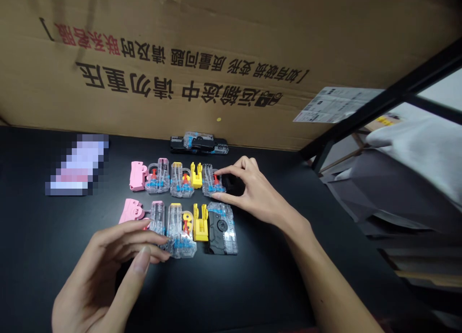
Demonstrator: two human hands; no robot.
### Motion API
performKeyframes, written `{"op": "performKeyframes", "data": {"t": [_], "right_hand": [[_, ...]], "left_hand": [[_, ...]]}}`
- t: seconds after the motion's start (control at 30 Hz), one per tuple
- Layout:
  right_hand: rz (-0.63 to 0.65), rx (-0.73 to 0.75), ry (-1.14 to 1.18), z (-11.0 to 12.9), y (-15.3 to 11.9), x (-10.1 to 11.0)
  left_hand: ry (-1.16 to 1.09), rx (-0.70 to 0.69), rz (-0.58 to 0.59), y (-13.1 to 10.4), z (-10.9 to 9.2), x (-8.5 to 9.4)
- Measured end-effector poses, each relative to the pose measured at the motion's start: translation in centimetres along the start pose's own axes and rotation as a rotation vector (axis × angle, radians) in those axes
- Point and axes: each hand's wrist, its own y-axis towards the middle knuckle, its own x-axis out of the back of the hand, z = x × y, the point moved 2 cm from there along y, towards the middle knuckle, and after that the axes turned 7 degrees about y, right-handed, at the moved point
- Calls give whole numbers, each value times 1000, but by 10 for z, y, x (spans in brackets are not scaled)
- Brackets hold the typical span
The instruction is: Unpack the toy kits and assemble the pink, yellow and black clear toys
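Note:
Two rows of small plastic parts lie on the black table. My right hand (240,181) has its thumb and index finger at the two ends of a clear part with red and blue pieces (208,179), at the right of the back row. My left hand (122,256) hovers at the front row, fingers apart, beside a clear part with a pink top (158,217) that it partly covers. Also in front are a pink part (130,210), a clear part with a yellow top (175,227), a yellow part (200,224) and a black and clear part (223,228).
A large cardboard box (162,15) stands behind the table (231,294). Black and clear parts (198,143) lie against it. A blurred flat object (77,165) is at the left. At the right are a black frame (382,102) and grey cloth (407,164).

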Motion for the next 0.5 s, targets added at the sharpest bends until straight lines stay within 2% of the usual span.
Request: {"op": "performKeyframes", "data": {"t": [0.33,0.5], "right_hand": [[4,-1,33,1,-1,2],[-90,35,49,3,-2,13]], "left_hand": [[0,0,-5,-1,0,1],[-1,-7,-8,0,-2,-1]]}}
